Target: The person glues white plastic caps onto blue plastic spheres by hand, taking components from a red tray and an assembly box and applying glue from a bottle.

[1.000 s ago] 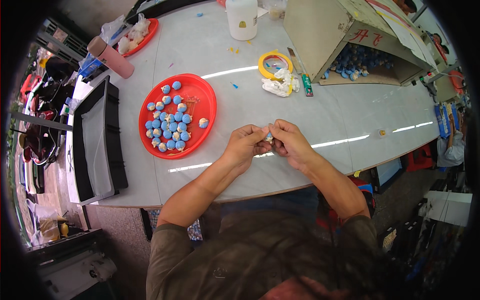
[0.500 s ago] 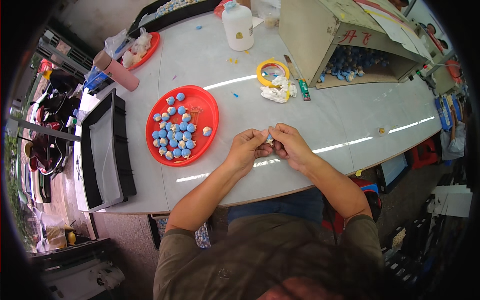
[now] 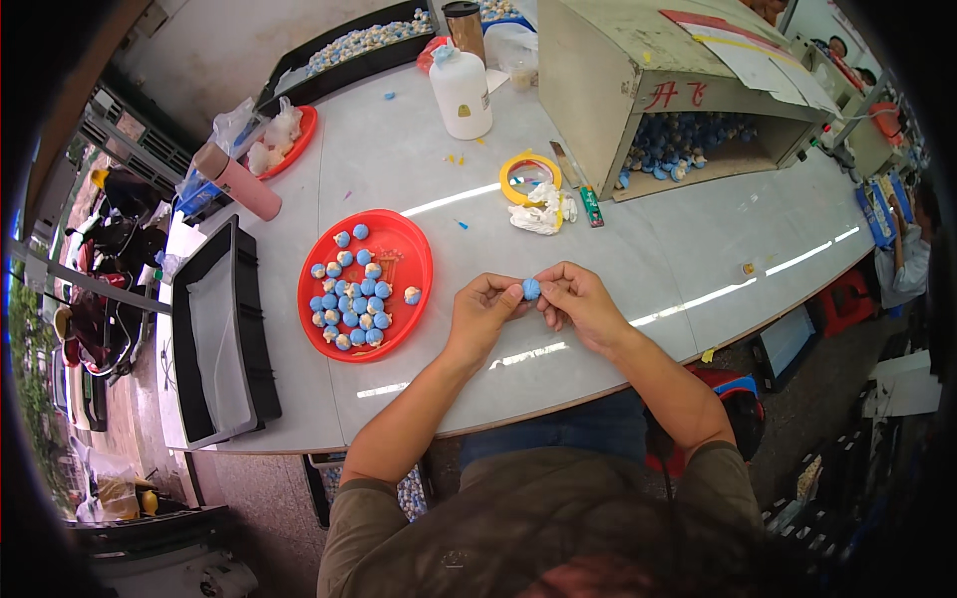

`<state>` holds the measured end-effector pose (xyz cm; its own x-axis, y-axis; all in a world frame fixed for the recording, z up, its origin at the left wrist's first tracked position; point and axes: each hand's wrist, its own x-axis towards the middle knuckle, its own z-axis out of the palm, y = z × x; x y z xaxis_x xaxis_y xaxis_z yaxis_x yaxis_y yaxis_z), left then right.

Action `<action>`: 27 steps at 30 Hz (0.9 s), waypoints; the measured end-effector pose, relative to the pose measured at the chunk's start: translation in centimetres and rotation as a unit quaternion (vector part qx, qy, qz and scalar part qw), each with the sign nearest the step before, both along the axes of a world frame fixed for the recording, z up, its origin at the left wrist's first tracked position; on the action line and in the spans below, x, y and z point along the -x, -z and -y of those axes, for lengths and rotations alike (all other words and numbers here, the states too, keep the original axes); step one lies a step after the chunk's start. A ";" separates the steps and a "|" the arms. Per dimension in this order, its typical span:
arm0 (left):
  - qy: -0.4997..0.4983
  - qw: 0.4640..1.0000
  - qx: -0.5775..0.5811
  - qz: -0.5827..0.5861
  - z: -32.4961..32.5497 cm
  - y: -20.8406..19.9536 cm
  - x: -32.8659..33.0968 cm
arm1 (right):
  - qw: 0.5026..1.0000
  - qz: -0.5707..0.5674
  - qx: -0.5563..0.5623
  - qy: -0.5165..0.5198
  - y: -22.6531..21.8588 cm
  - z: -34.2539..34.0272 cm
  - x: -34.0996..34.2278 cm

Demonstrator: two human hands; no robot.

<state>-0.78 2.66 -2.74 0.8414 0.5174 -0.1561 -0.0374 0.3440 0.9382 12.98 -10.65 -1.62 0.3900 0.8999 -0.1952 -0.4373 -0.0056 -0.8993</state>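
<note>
Over the grey table, a small round blue piece (image 3: 531, 289) with a ridged-looking surface sits between my two hands. My left hand (image 3: 482, 315) pinches it from the left with thumb and fingertips. From the other side, the thumb and curled fingers of my right hand (image 3: 586, 307) close on the same piece. To the left stands a red round tray (image 3: 419, 249) with several little blue and cream figures (image 3: 351, 290) lying loosely in it. Their fine details are too small to tell.
A long black bin (image 3: 251, 329) stands at the left edge, near a pink bottle (image 3: 239, 184). Beyond my hands are yellow tape (image 3: 508, 179), crumpled white tissue (image 3: 538, 214) and a white bottle (image 3: 464, 95). A metal box (image 3: 588, 90) holding many blue pieces stands far right.
The piece has turned in my fingers, so its round blue side now shows more fully. My whole view has tilted slightly, showing more of the table's far end.
</note>
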 end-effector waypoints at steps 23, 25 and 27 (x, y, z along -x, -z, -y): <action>0.043 0.997 -0.050 -0.043 0.5 0.5 -0.3 | 0.981 0.166 0.052 -0.084 0.4 0.2 -1.1; 0.044 0.996 -0.067 -0.048 0.4 0.6 -0.2 | 0.980 0.169 0.052 -0.087 0.4 0.2 -1.0; 0.044 0.995 -0.078 -0.044 0.3 1.0 -0.1 | 0.980 0.175 0.047 -0.082 0.3 0.1 -0.8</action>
<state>-0.63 2.38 -3.79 0.8713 0.4653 -0.1557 0.0722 0.1924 0.9787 13.76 -10.74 -1.88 0.2998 0.9403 -0.1610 -0.0893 -0.1404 -0.9861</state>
